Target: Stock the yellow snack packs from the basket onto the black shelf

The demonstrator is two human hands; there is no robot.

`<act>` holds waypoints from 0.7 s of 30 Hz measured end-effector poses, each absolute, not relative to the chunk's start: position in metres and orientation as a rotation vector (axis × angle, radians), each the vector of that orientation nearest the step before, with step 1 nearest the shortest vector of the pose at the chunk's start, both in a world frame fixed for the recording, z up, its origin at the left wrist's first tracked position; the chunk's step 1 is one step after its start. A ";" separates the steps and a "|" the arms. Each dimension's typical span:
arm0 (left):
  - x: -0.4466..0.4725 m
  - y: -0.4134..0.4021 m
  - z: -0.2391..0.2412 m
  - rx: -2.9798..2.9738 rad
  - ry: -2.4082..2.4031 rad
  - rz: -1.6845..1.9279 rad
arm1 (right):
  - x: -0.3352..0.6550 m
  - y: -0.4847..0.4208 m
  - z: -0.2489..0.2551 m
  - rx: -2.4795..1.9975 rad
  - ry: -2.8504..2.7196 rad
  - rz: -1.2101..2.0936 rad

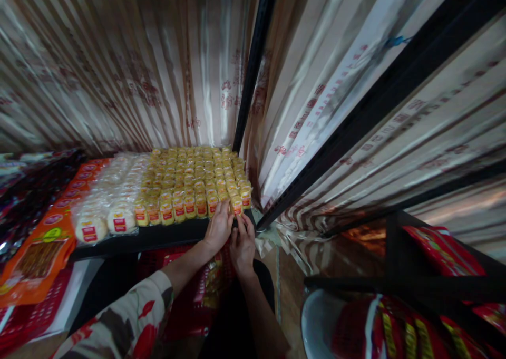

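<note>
Rows of small yellow packets with red labels, each in clear wrap, stand packed together on a dark shelf. At the right end of the front row, my left hand has its fingers closed against the left side of one small yellow packet. From below, my right hand grips the bottom of that same packet with bent fingers. Their undersides are hidden from view. Left of the yellow rows are white round packets with red labels, also in clear wrap.
Orange snack bags and dark shiny packs lie at the left. Beneath the shelf is a red basket with yellow packets. Black metal posts rise before printed curtains. Red bags sit lower right.
</note>
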State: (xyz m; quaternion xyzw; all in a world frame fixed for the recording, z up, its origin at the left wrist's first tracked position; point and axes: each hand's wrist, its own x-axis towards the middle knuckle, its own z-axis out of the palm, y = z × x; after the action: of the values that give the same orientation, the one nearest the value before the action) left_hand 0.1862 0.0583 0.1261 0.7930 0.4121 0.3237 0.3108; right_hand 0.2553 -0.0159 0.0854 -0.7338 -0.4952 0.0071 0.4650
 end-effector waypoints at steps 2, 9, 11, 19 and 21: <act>0.182 0.058 0.122 2.133 1.083 0.870 | 0.256 -0.015 0.085 -1.808 -1.236 0.015; 0.174 0.059 0.117 2.188 1.047 0.775 | 0.258 -0.013 0.086 -1.809 -1.301 0.006; 0.173 0.060 0.119 2.188 1.054 0.745 | 0.258 -0.011 0.086 -1.815 -1.296 -0.002; 0.174 0.063 0.119 2.206 1.063 0.745 | 0.258 -0.010 0.084 -1.804 -1.338 -0.023; 0.174 0.063 0.118 2.210 1.052 0.761 | 0.258 -0.011 0.085 -1.809 -1.341 0.003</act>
State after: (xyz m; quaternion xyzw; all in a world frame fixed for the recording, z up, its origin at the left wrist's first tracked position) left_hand 0.1735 0.0629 0.1179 0.8264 0.3934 0.2847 0.2851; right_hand 0.2581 -0.0106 0.0851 -0.7253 -0.5375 0.0013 0.4302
